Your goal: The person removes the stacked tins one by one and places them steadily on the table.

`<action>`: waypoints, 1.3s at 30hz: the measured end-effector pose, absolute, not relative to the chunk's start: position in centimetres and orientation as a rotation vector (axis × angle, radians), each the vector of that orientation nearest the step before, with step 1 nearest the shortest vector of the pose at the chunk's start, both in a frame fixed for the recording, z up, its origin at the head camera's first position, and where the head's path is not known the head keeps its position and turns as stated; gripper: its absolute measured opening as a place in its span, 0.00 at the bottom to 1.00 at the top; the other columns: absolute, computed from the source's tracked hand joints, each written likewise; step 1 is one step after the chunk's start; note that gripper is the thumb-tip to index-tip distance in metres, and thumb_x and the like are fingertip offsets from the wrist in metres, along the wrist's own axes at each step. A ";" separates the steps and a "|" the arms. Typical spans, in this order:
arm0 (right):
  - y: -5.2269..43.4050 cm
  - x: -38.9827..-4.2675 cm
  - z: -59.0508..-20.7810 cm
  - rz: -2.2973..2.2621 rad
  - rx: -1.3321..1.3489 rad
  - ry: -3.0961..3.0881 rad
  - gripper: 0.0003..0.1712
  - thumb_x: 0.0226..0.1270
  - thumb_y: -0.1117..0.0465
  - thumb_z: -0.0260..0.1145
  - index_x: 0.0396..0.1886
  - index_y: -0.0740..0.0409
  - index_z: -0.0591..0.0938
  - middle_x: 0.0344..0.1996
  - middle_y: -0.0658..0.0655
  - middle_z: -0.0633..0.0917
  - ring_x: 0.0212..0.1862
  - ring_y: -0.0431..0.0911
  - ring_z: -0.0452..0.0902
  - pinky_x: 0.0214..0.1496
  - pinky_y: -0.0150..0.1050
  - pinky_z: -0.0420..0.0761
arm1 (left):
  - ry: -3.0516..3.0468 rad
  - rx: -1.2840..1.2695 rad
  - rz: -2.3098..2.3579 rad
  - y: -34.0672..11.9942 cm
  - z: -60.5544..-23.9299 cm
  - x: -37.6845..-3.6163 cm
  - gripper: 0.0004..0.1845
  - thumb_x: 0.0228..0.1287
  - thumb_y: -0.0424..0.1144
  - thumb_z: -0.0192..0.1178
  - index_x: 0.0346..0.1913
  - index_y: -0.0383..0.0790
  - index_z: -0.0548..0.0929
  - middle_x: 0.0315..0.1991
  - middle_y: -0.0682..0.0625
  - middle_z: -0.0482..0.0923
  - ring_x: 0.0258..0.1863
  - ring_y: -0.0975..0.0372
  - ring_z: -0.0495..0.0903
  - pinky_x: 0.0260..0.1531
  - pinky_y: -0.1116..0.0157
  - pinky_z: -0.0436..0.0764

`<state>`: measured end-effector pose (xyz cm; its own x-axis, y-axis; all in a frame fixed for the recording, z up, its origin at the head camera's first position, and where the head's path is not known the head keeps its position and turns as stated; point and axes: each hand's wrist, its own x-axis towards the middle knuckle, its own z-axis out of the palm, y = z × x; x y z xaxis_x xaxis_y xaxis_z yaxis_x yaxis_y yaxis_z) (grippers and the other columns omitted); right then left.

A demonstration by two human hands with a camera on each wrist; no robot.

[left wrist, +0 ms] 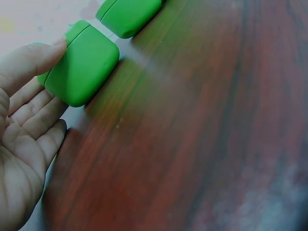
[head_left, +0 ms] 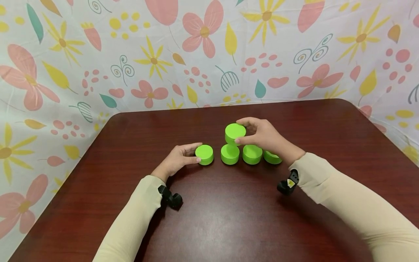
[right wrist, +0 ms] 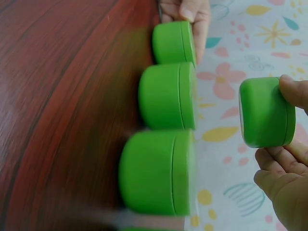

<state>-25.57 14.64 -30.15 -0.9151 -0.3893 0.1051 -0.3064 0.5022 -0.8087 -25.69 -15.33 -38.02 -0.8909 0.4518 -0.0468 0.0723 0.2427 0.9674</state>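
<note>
On the dark wooden counter [head_left: 229, 218], four green round jars sit in a row. At the left end, the left hand [head_left: 178, 159] rests beside the leftmost jar [head_left: 204, 154], thumb and fingers [left wrist: 29, 60] touching its sides in a loose, nearly straight hold. Pushed too hard, that jar could slide into the second jar [head_left: 230, 154] just beside it and knock the row out of line. Further right, the right hand [head_left: 265, 136] pinches a fifth, raised jar [head_left: 235, 133] between thumb and curled fingers [right wrist: 276, 161], holding it in the air above the second jar and third jar [head_left: 252, 154]. If lowered off-centre it could tip off their lids, roll, or nudge them apart. The right wrist hides most of the fourth jar [head_left: 272, 157]. Behind the counter hangs a flowered cloth [head_left: 131, 54].
</note>
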 end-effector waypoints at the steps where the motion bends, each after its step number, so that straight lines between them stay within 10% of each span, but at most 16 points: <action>1: 15.0 -25.5 -30.1 -1.399 -0.603 2.648 0.36 0.52 0.55 0.73 0.61 0.60 0.71 0.56 0.59 0.76 0.55 0.53 0.74 0.53 0.47 0.73 | 2.206 0.485 1.686 -15.3 -38.0 -25.7 0.33 0.57 0.30 0.64 0.66 0.39 0.67 0.63 0.44 0.69 0.61 0.55 0.70 0.49 0.65 0.77; 14: 18.8 -23.9 -29.9 -1.369 -0.443 2.718 0.39 0.54 0.49 0.71 0.63 0.57 0.69 0.57 0.59 0.75 0.58 0.52 0.71 0.56 0.47 0.72 | 2.198 0.478 1.684 -15.3 -38.1 -25.7 0.32 0.57 0.30 0.63 0.66 0.39 0.67 0.61 0.43 0.71 0.61 0.56 0.70 0.49 0.65 0.77; 22: 20.6 -23.2 -30.6 -1.410 -0.312 2.747 0.37 0.53 0.50 0.72 0.62 0.54 0.71 0.56 0.56 0.76 0.54 0.42 0.72 0.46 0.25 0.73 | 2.197 0.473 1.685 -15.2 -38.0 -25.6 0.33 0.57 0.29 0.63 0.66 0.38 0.66 0.62 0.43 0.70 0.61 0.55 0.70 0.49 0.66 0.77; 31: 23.0 -22.7 -31.1 -1.398 -0.258 2.807 0.36 0.53 0.51 0.72 0.62 0.55 0.71 0.53 0.58 0.77 0.43 0.26 0.71 0.40 0.21 0.73 | 2.173 0.498 1.706 -15.2 -38.2 -26.1 0.32 0.57 0.29 0.63 0.66 0.38 0.67 0.62 0.43 0.70 0.62 0.55 0.69 0.48 0.66 0.78; 39: 24.6 -22.4 -31.8 -1.469 -0.226 2.813 0.35 0.53 0.55 0.73 0.60 0.59 0.72 0.40 0.38 0.79 0.40 0.26 0.74 0.39 0.21 0.74 | 2.174 0.488 1.712 -15.2 -38.1 -25.9 0.32 0.56 0.28 0.63 0.66 0.38 0.67 0.62 0.42 0.70 0.62 0.55 0.69 0.48 0.65 0.78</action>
<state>-22.44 24.61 -31.77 -0.9891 -0.1071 0.1008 -0.1440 0.5638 -0.8133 -25.86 -15.23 -38.07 -0.8866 0.4602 -0.0463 0.0628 0.2190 0.9737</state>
